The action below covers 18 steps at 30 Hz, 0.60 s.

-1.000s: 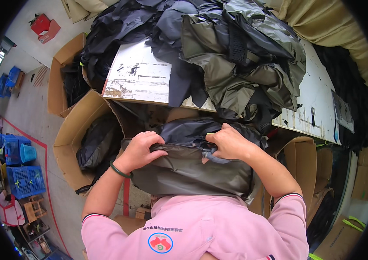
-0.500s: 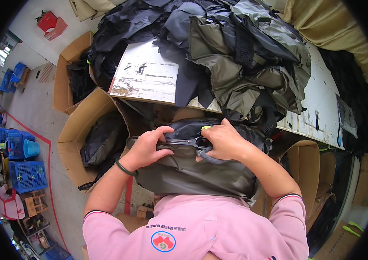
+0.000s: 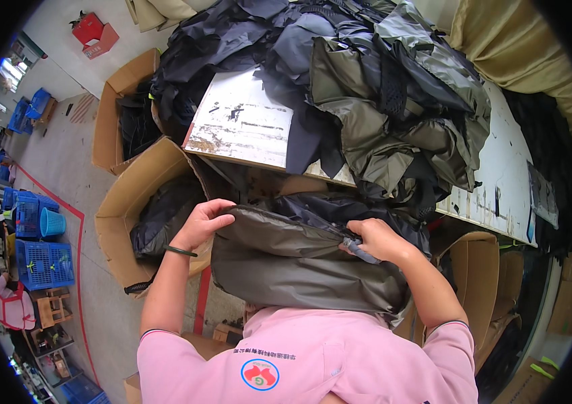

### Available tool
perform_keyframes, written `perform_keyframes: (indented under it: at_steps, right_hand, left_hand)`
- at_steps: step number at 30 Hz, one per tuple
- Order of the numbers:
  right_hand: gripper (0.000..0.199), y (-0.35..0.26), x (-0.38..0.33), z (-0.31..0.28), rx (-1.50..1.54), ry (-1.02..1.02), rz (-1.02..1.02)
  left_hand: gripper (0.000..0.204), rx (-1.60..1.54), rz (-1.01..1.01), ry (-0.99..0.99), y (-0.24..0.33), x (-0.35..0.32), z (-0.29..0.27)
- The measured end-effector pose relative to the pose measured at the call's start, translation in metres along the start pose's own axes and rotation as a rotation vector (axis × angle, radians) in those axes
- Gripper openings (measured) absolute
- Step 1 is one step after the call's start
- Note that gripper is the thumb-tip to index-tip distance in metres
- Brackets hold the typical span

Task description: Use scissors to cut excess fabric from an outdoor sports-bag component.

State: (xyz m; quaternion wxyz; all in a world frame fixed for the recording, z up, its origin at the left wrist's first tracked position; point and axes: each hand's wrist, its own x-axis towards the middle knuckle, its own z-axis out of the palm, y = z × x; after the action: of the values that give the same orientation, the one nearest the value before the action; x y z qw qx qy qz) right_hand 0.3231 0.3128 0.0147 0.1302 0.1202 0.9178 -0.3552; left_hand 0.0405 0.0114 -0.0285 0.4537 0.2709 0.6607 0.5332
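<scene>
Olive-grey fabric (image 3: 303, 277): lies in front of the pink shirt (image 3: 299, 347), on the near side of the desk (image 3: 252, 138), its upper edge now drawn out in a long slanting line between the two hands.
Left hand (image 3: 205, 225): has slid outward from the middle of that edge to its left end; thumb and fingers are together, pinching the cloth there.
Right hand (image 3: 377, 241): has dropped lower and a little to the right, and is wrapped around the scissors (image 3: 361, 252), close against the fabric's upper edge.
Steel blades: plain to see between the hands half a second ago; now I cannot make them out, nor tell whether they are apart or together.
Dark cloth (image 3: 309, 205): shows just behind the upper edge.
Left end: raised in the pinch, where a moment ago it hung slack beyond the left hand.
Meaning for the work: the hands appear to have gone from working the scissors close together to spreading the edge, which probably leaves more of it exposed for checking or trimming.
</scene>
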Motion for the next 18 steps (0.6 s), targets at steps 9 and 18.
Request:
perform_keyframes:
  at_steps: [9,18]
  right_hand:
    - [0.052,-0.036,0.010,-0.030,0.014,0.240,-0.114]
    - [0.033,-0.110,0.063,-0.040,0.345,0.168,-0.447]
  left_hand:
    - [0.024,-0.325,-0.023,-0.111,0.047,-0.014,0.035]
    - [0.019,0.347,0.735,0.551,0.116,-0.037,0.086]
